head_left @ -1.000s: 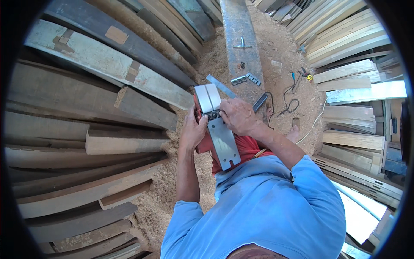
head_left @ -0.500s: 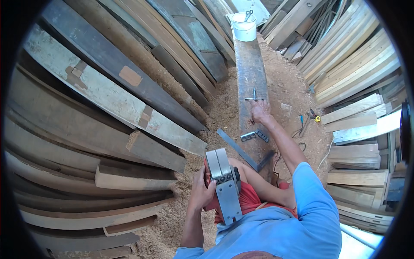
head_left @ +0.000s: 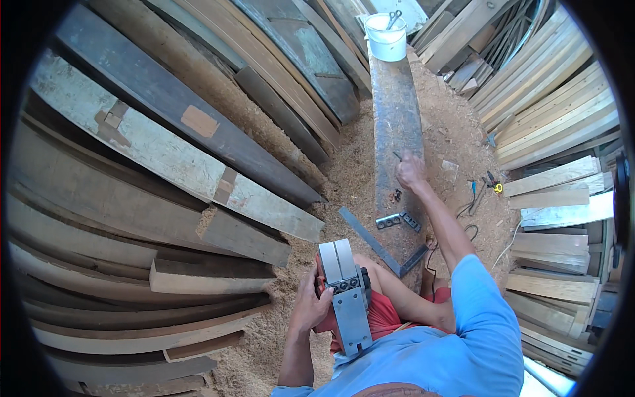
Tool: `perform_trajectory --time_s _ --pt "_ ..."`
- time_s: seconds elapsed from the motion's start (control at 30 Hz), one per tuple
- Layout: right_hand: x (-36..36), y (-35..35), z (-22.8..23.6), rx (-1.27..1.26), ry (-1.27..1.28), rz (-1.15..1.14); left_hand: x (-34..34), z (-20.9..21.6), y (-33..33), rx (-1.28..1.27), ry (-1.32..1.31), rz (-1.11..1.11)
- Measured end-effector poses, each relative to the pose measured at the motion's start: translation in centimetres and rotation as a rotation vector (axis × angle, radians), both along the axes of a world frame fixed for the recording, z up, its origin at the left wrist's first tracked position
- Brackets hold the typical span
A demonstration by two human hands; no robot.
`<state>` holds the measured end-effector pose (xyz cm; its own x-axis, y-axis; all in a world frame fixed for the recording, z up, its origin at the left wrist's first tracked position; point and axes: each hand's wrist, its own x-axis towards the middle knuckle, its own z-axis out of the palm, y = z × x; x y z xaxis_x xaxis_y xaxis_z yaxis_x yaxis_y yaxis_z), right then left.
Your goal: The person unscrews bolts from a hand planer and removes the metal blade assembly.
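Note:
My left hand (head_left: 312,301) grips an electric hand planer (head_left: 351,311) from its left side. The planer rests on my lap with its metal sole turned up and the bolts of its cutter block showing. Out over the long plank, my right hand (head_left: 411,171) is closed around a T-handle wrench (head_left: 397,156), of which only a short end shows. Just below that hand lie several small bolts (head_left: 395,196). Nearer to me on the plank are a metal bar with holes (head_left: 389,221) and a second, similar piece (head_left: 411,221). A steel square (head_left: 374,243) lies beside them, angled across the plank's near end.
The worn plank (head_left: 397,99) runs away from me to a white bucket (head_left: 387,46) holding scissors. Stacked boards (head_left: 165,152) line the left, and more timber (head_left: 549,112) the right. Yellow-handled pliers (head_left: 497,188) and a cord (head_left: 471,205) lie on the sawdust.
The T-handle wrench, which lay on the plank by my fingertips, is now in my right hand. Small bolts have come into view below it. My left hand keeps the planer in place.

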<state>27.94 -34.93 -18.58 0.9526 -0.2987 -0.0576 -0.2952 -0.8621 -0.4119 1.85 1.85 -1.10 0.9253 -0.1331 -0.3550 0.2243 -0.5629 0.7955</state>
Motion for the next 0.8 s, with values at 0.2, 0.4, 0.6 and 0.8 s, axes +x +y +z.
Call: perform_trajectory --time_s 0.2,0.4,0.6,0.8 --pt "-12.2 -0.3 6.8 0.689 -0.100 -0.096 -0.5 -2.0 -0.1 -0.045 -0.131 -0.013" --pt "-26.7 5.8 17.5 0.776 -0.222 0.295 -1.5 -0.9 -1.1 0.087 -0.190 -0.064" --pt "-31.9 8.5 20.0 0.292 -0.380 0.564 -2.6 1.0 -2.2 0.141 -0.229 -0.082" --pt "-32.8 9.7 18.9 0.151 -0.402 0.660 -2.0 0.9 -2.2 0.127 -0.236 -0.080"
